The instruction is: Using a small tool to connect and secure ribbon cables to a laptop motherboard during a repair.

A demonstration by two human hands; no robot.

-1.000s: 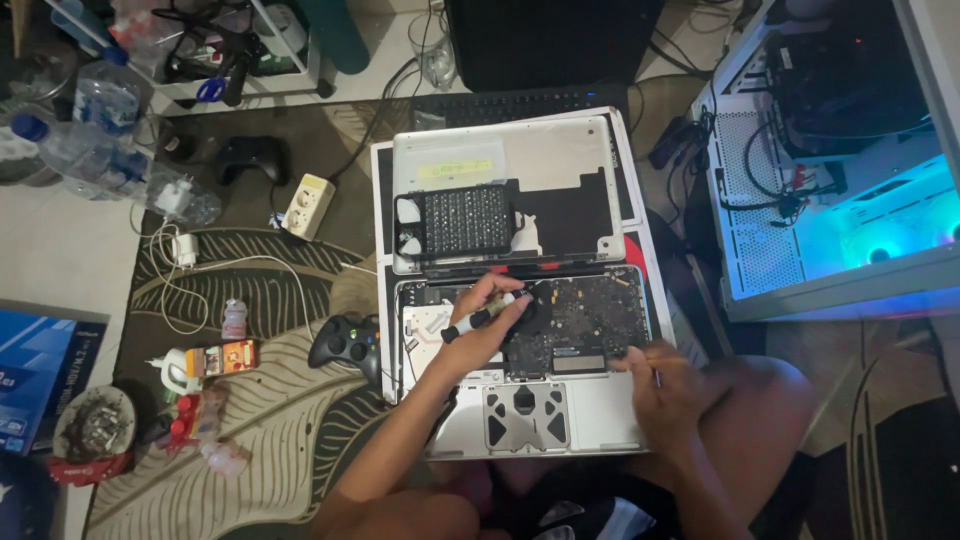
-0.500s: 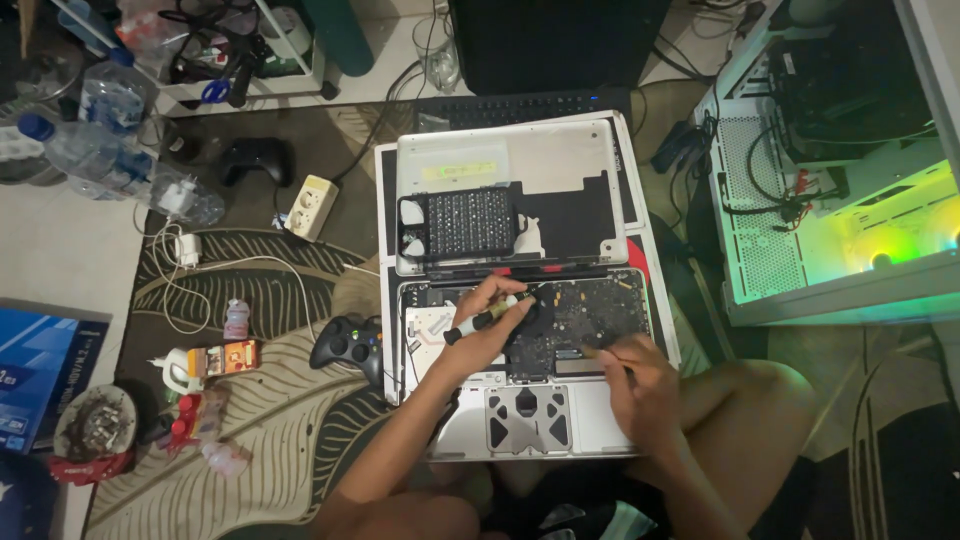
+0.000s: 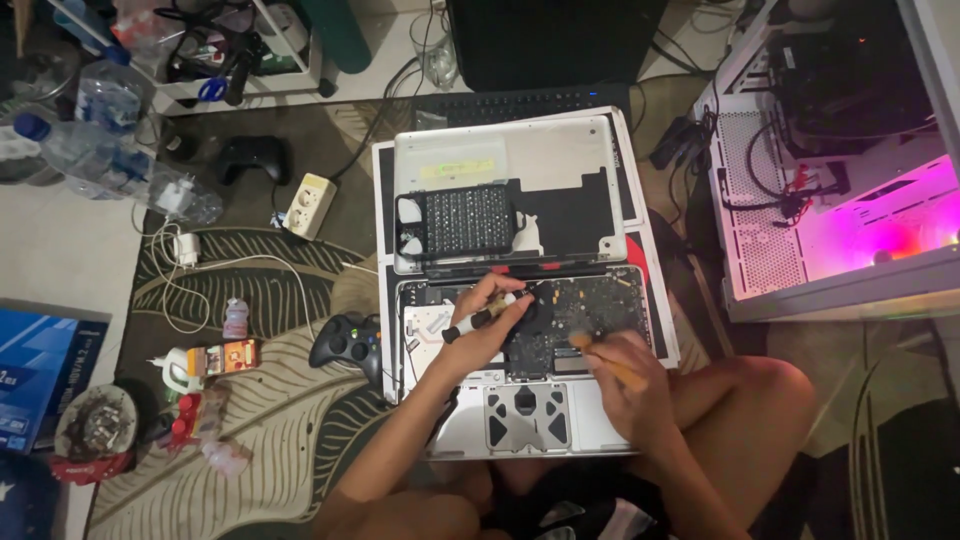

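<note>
Head view, looking down: person sits on the floor with an opened laptop (image 3: 520,400) lying on a patterned rug (image 3: 260,420), bottom cover off, circuit board and fan exposed. Left hand (image 3: 490,325) is over the left-centre of the board, fingers closed around a black-handled screwdriver (image 3: 478,320) with a white tip end, tool lying roughly horizontal, tilted up to the right, near the dark round fan. Right hand (image 3: 625,385) sits over the lower right part of the board, fingers clamped on a thin wooden-handled brush (image 3: 600,362), its pale end pointing up-left and touching or just above the board; cannot tell which. Removed silver bottom cover (image 3: 510,190) lies just behind the laptop, with a black perforated panel (image 3: 468,220) resting on it. Black keyboard (image 3: 520,103) sits beyond that. Black game controller (image 3: 348,340) lies just left of the laptop on the rug; a second dark controller (image 3: 252,158) is farther back-left. White power strip (image 3: 308,205) and white cable lie on the rug, plastic bottles (image 3: 120,170) at far left. Open computer case (image 3: 830,170) with pink lighting stands at right. Bare knee (image 3: 760,400) rests right of the laptop.
</note>
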